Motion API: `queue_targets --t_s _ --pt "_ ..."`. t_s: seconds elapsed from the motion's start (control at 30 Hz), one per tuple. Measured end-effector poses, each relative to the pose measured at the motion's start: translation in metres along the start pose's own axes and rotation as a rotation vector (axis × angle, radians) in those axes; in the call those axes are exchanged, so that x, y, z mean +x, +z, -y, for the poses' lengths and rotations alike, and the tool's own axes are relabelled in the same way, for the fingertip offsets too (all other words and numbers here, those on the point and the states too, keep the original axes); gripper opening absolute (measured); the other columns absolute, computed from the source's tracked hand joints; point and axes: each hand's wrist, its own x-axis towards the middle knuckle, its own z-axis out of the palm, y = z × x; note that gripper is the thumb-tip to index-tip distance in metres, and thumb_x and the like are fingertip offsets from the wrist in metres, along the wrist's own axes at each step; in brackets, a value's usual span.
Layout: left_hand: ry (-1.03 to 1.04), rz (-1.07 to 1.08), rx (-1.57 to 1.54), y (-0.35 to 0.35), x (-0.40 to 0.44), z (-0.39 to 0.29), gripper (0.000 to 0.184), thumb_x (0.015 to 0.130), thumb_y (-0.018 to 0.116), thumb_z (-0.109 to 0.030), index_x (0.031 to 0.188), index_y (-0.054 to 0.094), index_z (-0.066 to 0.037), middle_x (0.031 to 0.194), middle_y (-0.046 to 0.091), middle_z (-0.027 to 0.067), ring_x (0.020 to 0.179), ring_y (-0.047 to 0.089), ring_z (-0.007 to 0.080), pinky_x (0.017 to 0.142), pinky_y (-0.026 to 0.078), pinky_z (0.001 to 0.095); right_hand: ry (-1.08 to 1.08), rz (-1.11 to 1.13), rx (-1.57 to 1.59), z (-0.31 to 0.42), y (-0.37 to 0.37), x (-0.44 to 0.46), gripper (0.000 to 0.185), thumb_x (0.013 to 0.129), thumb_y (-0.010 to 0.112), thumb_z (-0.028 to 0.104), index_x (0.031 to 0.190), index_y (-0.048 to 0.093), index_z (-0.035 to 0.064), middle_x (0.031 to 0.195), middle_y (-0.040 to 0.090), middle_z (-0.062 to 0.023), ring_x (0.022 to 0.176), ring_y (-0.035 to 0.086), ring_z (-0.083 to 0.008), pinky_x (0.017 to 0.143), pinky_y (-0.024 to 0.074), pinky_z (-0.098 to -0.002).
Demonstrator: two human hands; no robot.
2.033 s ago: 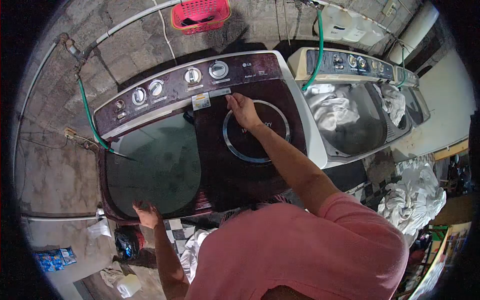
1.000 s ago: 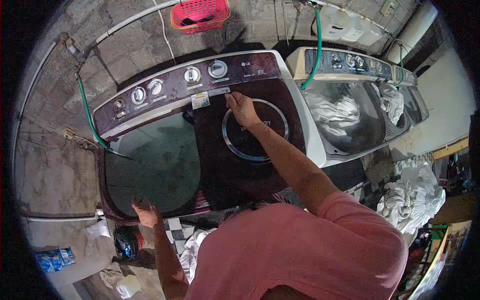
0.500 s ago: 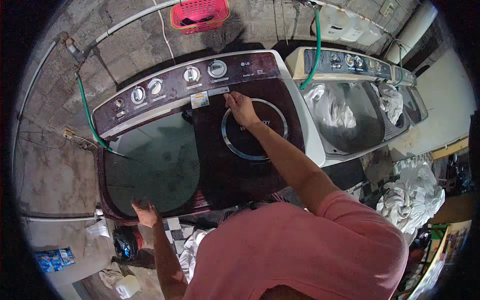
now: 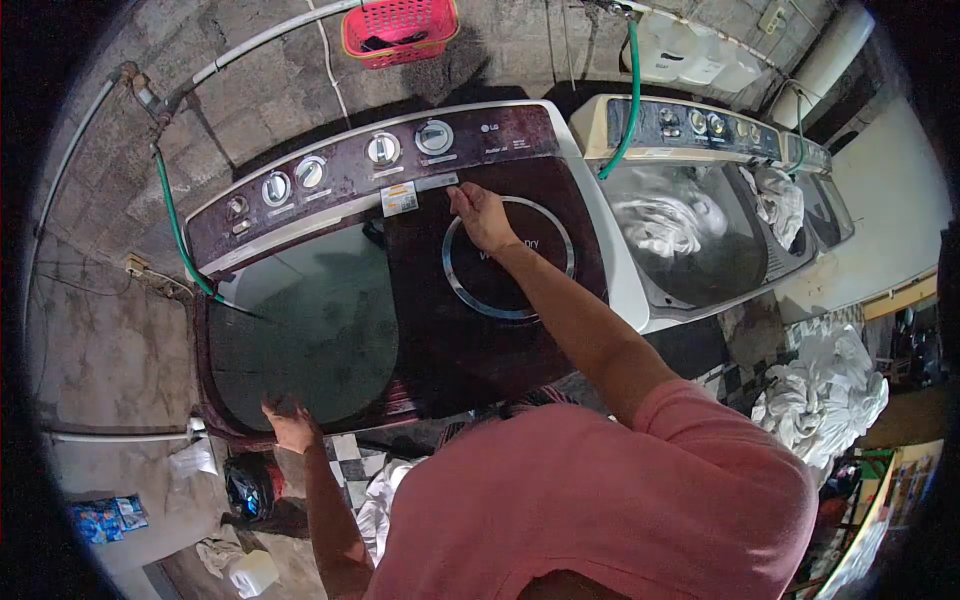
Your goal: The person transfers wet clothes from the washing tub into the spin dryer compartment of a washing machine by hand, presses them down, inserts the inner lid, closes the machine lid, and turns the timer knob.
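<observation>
A dark maroon twin-tub washing machine [image 4: 440, 380] stands before me. Its left wash tub [image 4: 300, 340] holds cloudy, greenish-grey water. At the tub's front rim rests my left hand [image 4: 292, 427], fingers apart and partly in shadow. My right hand [image 4: 482, 218] is over the dark lid on the right side, by its silver ring [image 4: 447, 250]. Its fingers are curled together near a white label [image 4: 400, 198]; what they hold, if anything, is hidden. A green hose [image 4: 175, 225] runs down into the tub's left side.
To the right, a second washing machine [image 4: 690, 285] has white cloth [image 4: 665, 225] in its water. White laundry [image 4: 820, 395] is heaped on the floor at right. A pink basket [image 4: 400, 30] hangs on the wall; a black bag [image 4: 248, 487] sits at lower left.
The white cloth in the second machine has shifted and changed shape in the water. Both my hands stay almost where they were.
</observation>
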Motion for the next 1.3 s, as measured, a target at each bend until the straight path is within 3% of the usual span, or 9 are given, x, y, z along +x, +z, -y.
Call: queue_targets --t_s 0.17,0.37,0.5,1.0,1.07,1.17,1.23,1.27,1.3 --pt "0.042 0.012 0.036 0.007 0.002 0.015 0.050 0.079 0.061 -0.017 0.126 0.044 -0.014 0.107 0.061 0.0068 0.084 0.061 0.0278 0.068 0.046 0.0358 -0.004 0.036 -0.083 -0.010 -0.001 0.004 0.027 0.092 0.051 0.022 0.078 0.056 -0.0004 0.066 0.056 -0.0065 0.055 0.047 -0.0171 0.054 0.0408 -0.0314" --pt "0.083 -0.008 -0.007 0.015 0.005 0.025 0.050 0.078 0.061 -0.018 0.125 0.043 -0.013 0.108 0.061 0.0071 0.085 0.061 0.0286 0.069 0.046 0.0353 -0.012 0.033 -0.109 -0.006 -0.002 0.002 0.027 0.092 0.050 0.022 0.077 0.056 0.0001 0.066 0.056 -0.0063 0.055 0.046 -0.0173 0.054 0.0403 -0.0311" --pt "-0.051 0.056 0.128 0.012 0.005 0.024 0.049 0.079 0.061 -0.020 0.125 0.044 -0.013 0.108 0.061 0.0073 0.087 0.061 0.0284 0.070 0.046 0.0353 -0.001 0.053 -0.157 -0.007 -0.004 0.003 0.028 0.092 0.050 0.023 0.077 0.056 0.0003 0.065 0.056 -0.0061 0.055 0.047 -0.0173 0.054 0.0400 -0.0307" --pt "0.003 0.037 0.074 0.012 0.005 0.026 0.049 0.081 0.061 -0.021 0.126 0.043 -0.015 0.109 0.062 0.0074 0.089 0.062 0.0289 0.070 0.047 0.0370 -0.062 0.020 -0.004 -0.033 0.004 0.007 0.028 0.092 0.049 0.023 0.079 0.058 -0.0001 0.068 0.058 -0.0080 0.057 0.050 -0.0200 0.055 0.0415 -0.0317" --pt "0.053 -0.033 0.132 0.024 0.006 0.043 0.053 0.081 0.061 -0.019 0.130 0.041 -0.016 0.110 0.061 0.0092 0.089 0.062 0.0296 0.071 0.047 0.0385 0.075 0.035 -0.077 -0.013 0.000 0.002 0.026 0.092 0.050 0.022 0.075 0.057 0.0040 0.064 0.052 -0.0012 0.056 0.043 -0.0101 0.053 0.0374 -0.0240" --pt "-0.026 0.066 0.144 0.006 0.002 0.022 0.057 0.080 0.061 -0.018 0.132 0.038 -0.018 0.112 0.060 0.0112 0.090 0.061 0.0311 0.071 0.047 0.0399 -0.025 0.017 -0.075 -0.017 0.000 -0.002 0.023 0.091 0.051 0.020 0.084 0.060 -0.0001 0.068 0.056 -0.0042 0.059 0.048 -0.0143 0.057 0.0422 -0.0287" --pt "-0.012 0.041 0.129 0.029 0.012 0.063 0.059 0.080 0.060 -0.019 0.134 0.037 -0.018 0.112 0.060 0.0128 0.087 0.061 0.0333 0.070 0.047 0.0411 -0.005 0.051 -0.087 -0.027 0.001 0.002 0.024 0.091 0.051 0.022 0.087 0.060 -0.0003 0.070 0.059 -0.0057 0.061 0.051 -0.0165 0.059 0.0436 -0.0307" --pt "-0.109 0.117 0.358 0.024 0.014 0.053 0.062 0.081 0.059 -0.022 0.137 0.034 -0.014 0.109 0.061 0.0150 0.078 0.061 0.0356 0.063 0.046 0.0431 -0.076 0.035 -0.078 -0.015 -0.002 -0.001 0.023 0.091 0.051 0.021 0.086 0.060 -0.0002 0.070 0.059 -0.0062 0.060 0.051 -0.0169 0.058 0.0436 -0.0307" --pt "-0.052 0.057 0.341 0.028 0.015 0.056 0.064 0.081 0.058 -0.025 0.138 0.032 -0.011 0.107 0.061 0.0169 0.073 0.061 0.0366 0.060 0.045 0.0442 -0.005 0.057 -0.084 -0.004 -0.005 -0.002 0.023 0.091 0.051 0.021 0.085 0.059 -0.0002 0.069 0.058 -0.0060 0.059 0.050 -0.0168 0.058 0.0434 -0.0306"
